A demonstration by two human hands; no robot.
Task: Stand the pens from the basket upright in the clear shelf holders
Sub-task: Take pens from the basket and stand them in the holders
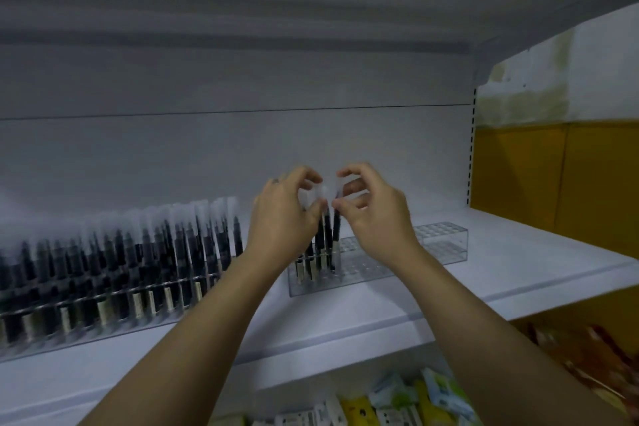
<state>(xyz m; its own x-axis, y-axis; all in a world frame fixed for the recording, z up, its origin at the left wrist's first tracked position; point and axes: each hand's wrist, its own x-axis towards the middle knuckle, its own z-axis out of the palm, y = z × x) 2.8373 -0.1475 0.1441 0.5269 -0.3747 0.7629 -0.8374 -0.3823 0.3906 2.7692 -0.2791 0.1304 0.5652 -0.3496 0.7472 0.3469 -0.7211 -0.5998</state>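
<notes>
A clear holder (397, 263) with rows of holes stands on the white shelf (345, 318). A few dark pens (323, 245) with frosted caps stand upright in its left end. My left hand (283, 214) pinches the cap of one of these pens. My right hand (373, 207) pinches the cap of the pen beside it, a little to the right. Both hands are above the holder's left end, fingertips almost meeting. To the left, a long clear holder (103, 315) is packed with several upright dark pens. The basket is not in view.
The shelf's back panel rises behind the holders, and another shelf hangs overhead. The right part of the clear holder has bare holes. Packets (397, 401) lie on the lower shelf below. A yellow wall (553, 176) is at the right.
</notes>
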